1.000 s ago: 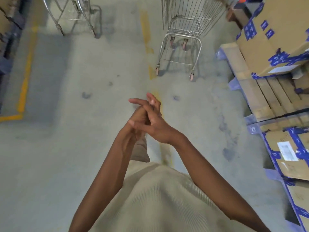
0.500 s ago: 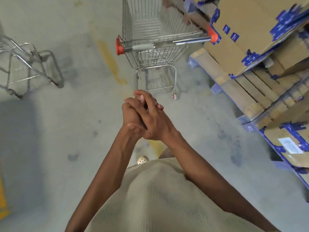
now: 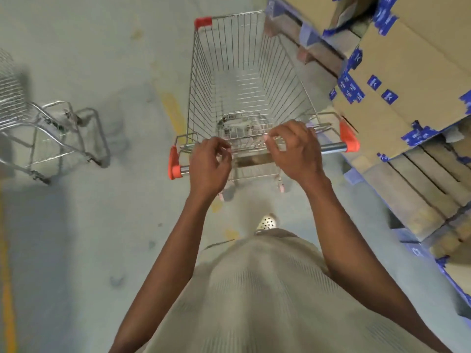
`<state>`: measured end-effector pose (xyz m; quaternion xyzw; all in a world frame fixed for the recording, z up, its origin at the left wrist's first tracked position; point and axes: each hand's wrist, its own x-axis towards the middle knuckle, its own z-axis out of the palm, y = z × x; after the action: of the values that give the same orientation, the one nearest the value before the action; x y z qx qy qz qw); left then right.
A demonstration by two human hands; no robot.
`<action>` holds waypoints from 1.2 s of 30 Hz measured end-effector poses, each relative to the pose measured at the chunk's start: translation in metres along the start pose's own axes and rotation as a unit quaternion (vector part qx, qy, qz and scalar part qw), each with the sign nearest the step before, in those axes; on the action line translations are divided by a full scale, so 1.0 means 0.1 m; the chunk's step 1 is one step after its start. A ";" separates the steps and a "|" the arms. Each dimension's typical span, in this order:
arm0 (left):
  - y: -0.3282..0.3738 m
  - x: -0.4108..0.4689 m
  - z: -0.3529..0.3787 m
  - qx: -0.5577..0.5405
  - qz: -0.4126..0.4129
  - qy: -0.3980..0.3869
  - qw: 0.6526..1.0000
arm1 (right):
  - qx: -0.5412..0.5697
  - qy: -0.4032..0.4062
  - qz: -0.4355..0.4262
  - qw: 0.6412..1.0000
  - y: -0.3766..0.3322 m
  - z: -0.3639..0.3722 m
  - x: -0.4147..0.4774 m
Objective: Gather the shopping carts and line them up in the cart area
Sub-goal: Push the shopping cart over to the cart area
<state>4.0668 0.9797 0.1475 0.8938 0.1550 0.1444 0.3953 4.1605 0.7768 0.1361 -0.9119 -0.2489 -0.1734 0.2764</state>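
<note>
Concrete warehouse floor. Shopping cart dead ahead, long axis pointing away from me; handle bar crosswise beneath left hand and right hand, equally near. Fingers loosely curled; I cannot tell if gripping.

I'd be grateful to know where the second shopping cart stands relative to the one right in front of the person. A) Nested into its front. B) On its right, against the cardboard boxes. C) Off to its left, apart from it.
C: the second cart stands off to the left of the near cart, with bare floor between them; the cardboard boxes are on the right.
</note>
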 end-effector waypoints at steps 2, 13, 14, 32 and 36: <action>-0.19 0.24 0.07 0.102 -0.046 0.008 0.994 | -0.026 -0.032 0.087 0.995 0.24 0.13 0.13; -0.38 0.91 0.24 0.286 -0.133 0.011 0.949 | -0.075 -0.096 0.207 0.971 0.36 0.53 0.67; -0.41 1.05 0.23 0.291 -0.135 0.000 0.947 | -0.080 -0.097 0.208 0.970 0.37 0.59 0.78; -0.84 3.75 0.09 0.315 -0.139 -0.055 0.937 | -0.114 -0.050 0.089 0.988 0.64 1.89 3.18; -0.96 4.39 0.06 0.330 -0.133 -0.099 0.929 | -0.105 -0.126 0.089 0.983 0.70 2.14 3.83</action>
<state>4.4527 1.2088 0.1314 0.9547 0.2717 -0.0583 0.1065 4.5497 0.9900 0.1122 -0.9689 -0.1799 -0.0573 0.1602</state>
